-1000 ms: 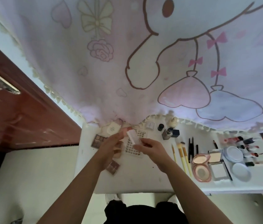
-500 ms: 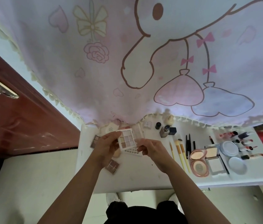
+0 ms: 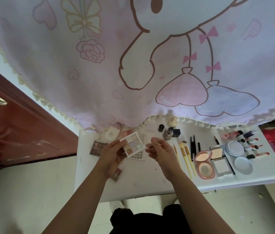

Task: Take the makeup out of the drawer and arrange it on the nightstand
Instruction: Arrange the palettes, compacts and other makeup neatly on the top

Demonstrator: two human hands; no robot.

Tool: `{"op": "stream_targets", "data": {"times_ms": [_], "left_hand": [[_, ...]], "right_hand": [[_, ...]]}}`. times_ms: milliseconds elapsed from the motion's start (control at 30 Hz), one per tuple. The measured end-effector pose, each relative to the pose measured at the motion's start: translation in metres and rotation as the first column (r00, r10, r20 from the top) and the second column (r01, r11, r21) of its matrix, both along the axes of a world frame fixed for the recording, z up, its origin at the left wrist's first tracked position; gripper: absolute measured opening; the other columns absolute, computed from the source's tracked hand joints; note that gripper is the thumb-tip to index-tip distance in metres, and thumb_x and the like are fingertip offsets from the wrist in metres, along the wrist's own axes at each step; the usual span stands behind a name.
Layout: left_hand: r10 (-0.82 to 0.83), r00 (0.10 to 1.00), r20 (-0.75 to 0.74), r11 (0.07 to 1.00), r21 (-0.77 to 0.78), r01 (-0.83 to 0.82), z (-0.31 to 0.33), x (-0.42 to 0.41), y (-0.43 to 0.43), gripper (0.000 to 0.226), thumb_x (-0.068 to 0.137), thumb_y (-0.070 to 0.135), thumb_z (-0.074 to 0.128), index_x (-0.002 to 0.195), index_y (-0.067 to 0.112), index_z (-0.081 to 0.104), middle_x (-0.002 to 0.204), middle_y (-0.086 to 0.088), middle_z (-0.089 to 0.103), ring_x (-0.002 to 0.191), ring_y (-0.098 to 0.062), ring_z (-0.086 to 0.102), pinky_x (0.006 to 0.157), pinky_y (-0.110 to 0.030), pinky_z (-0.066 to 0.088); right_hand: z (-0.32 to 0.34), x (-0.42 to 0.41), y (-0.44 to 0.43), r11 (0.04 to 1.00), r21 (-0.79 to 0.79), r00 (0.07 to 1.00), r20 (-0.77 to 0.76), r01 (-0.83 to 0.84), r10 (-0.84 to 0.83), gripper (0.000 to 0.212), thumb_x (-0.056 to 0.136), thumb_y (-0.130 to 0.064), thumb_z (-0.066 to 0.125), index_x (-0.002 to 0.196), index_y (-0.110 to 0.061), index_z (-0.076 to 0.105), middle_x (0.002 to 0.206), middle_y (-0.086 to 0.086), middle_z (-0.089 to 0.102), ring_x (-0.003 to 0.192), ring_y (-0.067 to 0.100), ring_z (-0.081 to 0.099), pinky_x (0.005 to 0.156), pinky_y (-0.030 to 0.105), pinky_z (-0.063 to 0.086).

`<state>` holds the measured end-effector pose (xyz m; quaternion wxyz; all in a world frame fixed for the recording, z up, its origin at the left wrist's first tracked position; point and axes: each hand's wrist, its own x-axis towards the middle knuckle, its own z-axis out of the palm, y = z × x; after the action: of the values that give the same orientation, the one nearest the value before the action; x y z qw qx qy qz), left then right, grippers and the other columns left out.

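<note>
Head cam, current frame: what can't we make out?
- Drawer: nowhere in the head view; possibly below the nightstand top.
- Right hand: head view, whether its grip holds a clear lid is too faint to tell.
- Brown palette: head view, partly behind the wrist of the left hand, which holds the nine-pan palette.
- Lipsticks: head view, labels too small.
</note>
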<state>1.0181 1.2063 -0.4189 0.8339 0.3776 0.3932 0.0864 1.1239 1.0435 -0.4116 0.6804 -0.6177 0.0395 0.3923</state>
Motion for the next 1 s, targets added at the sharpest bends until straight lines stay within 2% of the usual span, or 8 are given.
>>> {"op": "stream_targets", "data": {"times_ms": [200, 300, 367, 467, 600, 800, 900, 1000], "left_hand": [[-0.174, 0.969, -0.173, 0.979, 0.077, 0.189, -0.027, 0.0, -0.018, 0.023, 0.095, 0.013, 0.062, 0.117, 0.014, 0.067, 0.099, -0.008, 0.072, 0.086, -0.021, 0.065, 0.069, -0.031, 0.055], [-0.333, 0.87, -0.363, 0.866, 0.247, 0.434, -0.054, 0.0, -0.035, 0.026, 0.095, 0.018, 0.063, 0.121, 0.015, 0.067, 0.099, -0.003, 0.071, 0.082, -0.013, 0.061, 0.063, -0.024, 0.048], [-0.38, 0.825, -0.419, 0.832, 0.235, 0.502, -0.07, 0.001, -0.049, 0.025, 0.095, 0.017, 0.063, 0.119, 0.014, 0.067, 0.103, -0.007, 0.072, 0.081, -0.012, 0.062, 0.061, -0.023, 0.047], [-0.383, 0.794, -0.472, 0.849, 0.158, 0.503, -0.09, 0.005, -0.072, 0.015, 0.093, 0.011, 0.062, 0.107, 0.012, 0.068, 0.105, -0.014, 0.072, 0.08, -0.019, 0.064, 0.061, -0.027, 0.05], [-0.347, 0.799, -0.492, 0.898, 0.07, 0.434, -0.111, 0.011, -0.099, 0.015, 0.093, 0.005, 0.062, 0.106, 0.002, 0.07, 0.103, -0.015, 0.072, 0.091, -0.028, 0.069, 0.064, -0.029, 0.057], [-0.299, 0.72, -0.627, 0.859, 0.152, 0.489, -0.124, 0.022, -0.114, 0.017, 0.088, 0.01, 0.068, 0.102, 0.004, 0.076, 0.087, -0.01, 0.074, 0.07, -0.022, 0.067, 0.077, -0.044, 0.061], [-0.31, 0.656, -0.688, 0.778, 0.213, 0.591, -0.118, 0.025, -0.113, 0.012, 0.085, 0.021, 0.068, 0.092, 0.014, 0.075, 0.091, -0.007, 0.076, 0.084, -0.026, 0.071, 0.082, -0.049, 0.059], [-0.311, 0.625, -0.716, 0.681, 0.29, 0.672, -0.105, 0.027, -0.113, 0.026, 0.088, 0.025, 0.061, 0.112, 0.016, 0.069, 0.115, -0.003, 0.07, 0.106, -0.026, 0.065, 0.095, -0.043, 0.052]], "right_hand": [[-0.023, 0.004, -0.021, 0.972, -0.228, 0.992, 0.089, -0.066, 0.088, 0.022, 0.095, -0.017, 0.064, 0.116, -0.026, 0.063, 0.1, 0.003, 0.072, 0.086, 0.013, 0.067, 0.073, 0.025, 0.052], [-0.04, 0.007, -0.036, 0.927, -0.357, 0.98, 0.117, -0.112, 0.163, 0.024, 0.097, -0.02, 0.06, 0.12, -0.028, 0.062, 0.102, 0.001, 0.069, 0.091, 0.014, 0.066, 0.072, 0.024, 0.051], [-0.053, 0.008, -0.045, 0.9, -0.421, 0.979, 0.109, -0.113, 0.175, 0.027, 0.098, -0.021, 0.06, 0.124, -0.026, 0.061, 0.103, -0.001, 0.068, 0.093, 0.016, 0.065, 0.073, 0.024, 0.05], [-0.07, 0.009, -0.058, 0.877, -0.462, 0.984, 0.051, -0.129, 0.171, 0.037, 0.098, -0.017, 0.058, 0.135, -0.022, 0.053, 0.113, -0.001, 0.066, 0.097, 0.014, 0.061, 0.078, 0.026, 0.05], [-0.089, 0.007, -0.071, 0.854, -0.488, 0.98, -0.015, -0.181, 0.199, 0.053, 0.096, -0.008, 0.05, 0.148, -0.018, 0.041, 0.136, -0.001, 0.057, 0.122, 0.02, 0.055, 0.105, 0.041, 0.048], [-0.1, 0.011, -0.081, 0.865, -0.461, 0.98, -0.086, -0.2, 0.181, 0.062, 0.093, 0.005, 0.044, 0.15, -0.015, 0.038, 0.143, 0.002, 0.051, 0.129, 0.02, 0.051, 0.108, 0.039, 0.046], [-0.104, 0.012, -0.087, 0.858, -0.485, 0.986, -0.062, -0.166, 0.155, 0.058, 0.092, 0.004, 0.044, 0.148, -0.015, 0.043, 0.139, 0.004, 0.055, 0.128, 0.022, 0.052, 0.111, 0.042, 0.043], [-0.106, 0.01, -0.095, 0.83, -0.538, 0.986, -0.017, -0.149, 0.166, 0.05, 0.095, 0.001, 0.043, 0.142, -0.015, 0.049, 0.13, 0.002, 0.06, 0.123, 0.022, 0.055, 0.109, 0.042, 0.045]]}}
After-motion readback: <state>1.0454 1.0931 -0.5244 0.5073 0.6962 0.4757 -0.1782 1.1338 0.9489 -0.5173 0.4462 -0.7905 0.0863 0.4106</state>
